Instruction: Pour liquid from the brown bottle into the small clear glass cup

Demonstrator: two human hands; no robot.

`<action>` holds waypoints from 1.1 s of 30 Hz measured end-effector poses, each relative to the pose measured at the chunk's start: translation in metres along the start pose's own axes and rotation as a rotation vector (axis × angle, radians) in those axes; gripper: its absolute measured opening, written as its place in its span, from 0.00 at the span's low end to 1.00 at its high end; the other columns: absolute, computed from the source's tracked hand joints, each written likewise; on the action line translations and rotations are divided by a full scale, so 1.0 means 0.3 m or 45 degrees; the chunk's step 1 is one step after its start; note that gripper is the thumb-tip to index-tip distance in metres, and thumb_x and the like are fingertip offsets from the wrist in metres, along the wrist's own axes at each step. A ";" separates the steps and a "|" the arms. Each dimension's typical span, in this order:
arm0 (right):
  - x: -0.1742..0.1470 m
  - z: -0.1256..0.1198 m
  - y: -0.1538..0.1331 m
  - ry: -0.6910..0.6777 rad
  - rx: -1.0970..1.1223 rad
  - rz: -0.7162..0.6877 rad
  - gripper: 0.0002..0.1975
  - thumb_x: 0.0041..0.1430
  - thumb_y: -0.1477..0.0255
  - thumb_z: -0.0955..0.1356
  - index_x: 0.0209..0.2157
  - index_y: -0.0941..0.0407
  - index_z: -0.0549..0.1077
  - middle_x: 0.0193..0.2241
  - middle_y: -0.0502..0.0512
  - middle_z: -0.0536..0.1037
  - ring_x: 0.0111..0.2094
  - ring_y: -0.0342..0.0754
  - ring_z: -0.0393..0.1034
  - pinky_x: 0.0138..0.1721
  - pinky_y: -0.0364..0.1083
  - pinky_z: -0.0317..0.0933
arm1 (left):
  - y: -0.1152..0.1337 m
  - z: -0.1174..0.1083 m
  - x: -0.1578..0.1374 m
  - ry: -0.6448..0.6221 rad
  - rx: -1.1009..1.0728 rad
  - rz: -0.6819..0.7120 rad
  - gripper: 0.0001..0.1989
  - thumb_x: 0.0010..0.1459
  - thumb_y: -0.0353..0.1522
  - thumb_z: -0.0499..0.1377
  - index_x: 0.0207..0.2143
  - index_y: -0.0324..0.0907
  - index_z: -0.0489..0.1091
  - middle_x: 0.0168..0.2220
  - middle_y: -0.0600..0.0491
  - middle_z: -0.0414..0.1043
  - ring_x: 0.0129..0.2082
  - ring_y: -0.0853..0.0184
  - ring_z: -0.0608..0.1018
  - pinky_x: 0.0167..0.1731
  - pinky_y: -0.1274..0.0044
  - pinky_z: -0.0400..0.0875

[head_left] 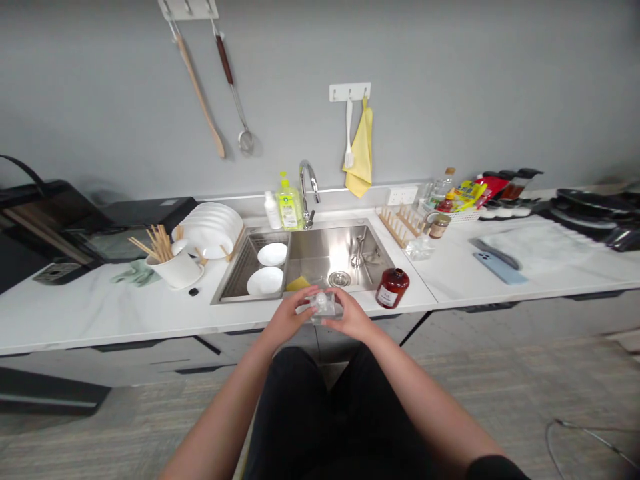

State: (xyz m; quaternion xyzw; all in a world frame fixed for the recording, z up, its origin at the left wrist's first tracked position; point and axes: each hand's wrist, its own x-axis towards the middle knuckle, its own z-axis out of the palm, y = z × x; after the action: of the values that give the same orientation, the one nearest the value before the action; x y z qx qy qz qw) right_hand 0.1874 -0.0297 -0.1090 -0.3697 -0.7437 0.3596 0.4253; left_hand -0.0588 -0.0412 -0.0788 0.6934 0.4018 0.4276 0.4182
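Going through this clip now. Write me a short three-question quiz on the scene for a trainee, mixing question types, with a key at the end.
1. True or false: the left hand and the right hand both hold the clear container.

2. Which of these stands on the counter nearest the right hand?
A) the green soap bottle
B) the dark red bottle
C) the pot of chopsticks

3. How many white dishes sit in the left part of the sink?

Key: 1. True, there are fingers on both sides of it. 2. B, it stands by the sink's front right corner. 3. Two, one behind the other.
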 end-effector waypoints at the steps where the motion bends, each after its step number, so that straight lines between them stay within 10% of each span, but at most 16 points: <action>1: 0.022 0.002 0.016 -0.031 -0.022 0.001 0.39 0.53 0.65 0.84 0.64 0.50 0.73 0.62 0.63 0.80 0.62 0.64 0.78 0.65 0.62 0.70 | -0.024 -0.006 0.012 0.020 0.015 -0.018 0.29 0.67 0.45 0.71 0.67 0.49 0.79 0.69 0.42 0.80 0.67 0.46 0.82 0.69 0.50 0.77; 15: 0.083 0.000 0.142 -0.075 -0.061 0.020 0.46 0.53 0.67 0.84 0.72 0.52 0.72 0.68 0.67 0.79 0.67 0.68 0.77 0.72 0.65 0.66 | -0.083 0.017 0.115 0.008 0.117 -0.005 0.25 0.68 0.43 0.70 0.64 0.47 0.82 0.65 0.44 0.83 0.65 0.50 0.84 0.72 0.53 0.73; 27: 0.088 -0.003 0.145 -0.085 -0.034 0.063 0.49 0.51 0.68 0.85 0.73 0.53 0.71 0.71 0.69 0.77 0.71 0.69 0.74 0.75 0.68 0.63 | -0.089 0.086 0.144 0.383 0.270 -0.027 0.24 0.52 0.39 0.79 0.50 0.45 0.82 0.45 0.48 0.85 0.48 0.53 0.86 0.62 0.57 0.79; 33: 0.086 0.000 0.141 -0.074 -0.029 0.042 0.48 0.52 0.67 0.85 0.72 0.50 0.71 0.70 0.66 0.78 0.69 0.69 0.76 0.73 0.67 0.66 | -0.088 0.097 0.131 0.219 0.075 0.088 0.32 0.63 0.40 0.73 0.68 0.47 0.74 0.64 0.42 0.81 0.66 0.49 0.81 0.70 0.56 0.72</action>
State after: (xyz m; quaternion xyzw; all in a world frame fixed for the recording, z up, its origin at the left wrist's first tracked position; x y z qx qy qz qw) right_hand 0.1883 0.0121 -0.1354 -0.3762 -0.7535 0.3687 0.3935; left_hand -0.0247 -0.0034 -0.1013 0.6796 0.4245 0.4878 0.3465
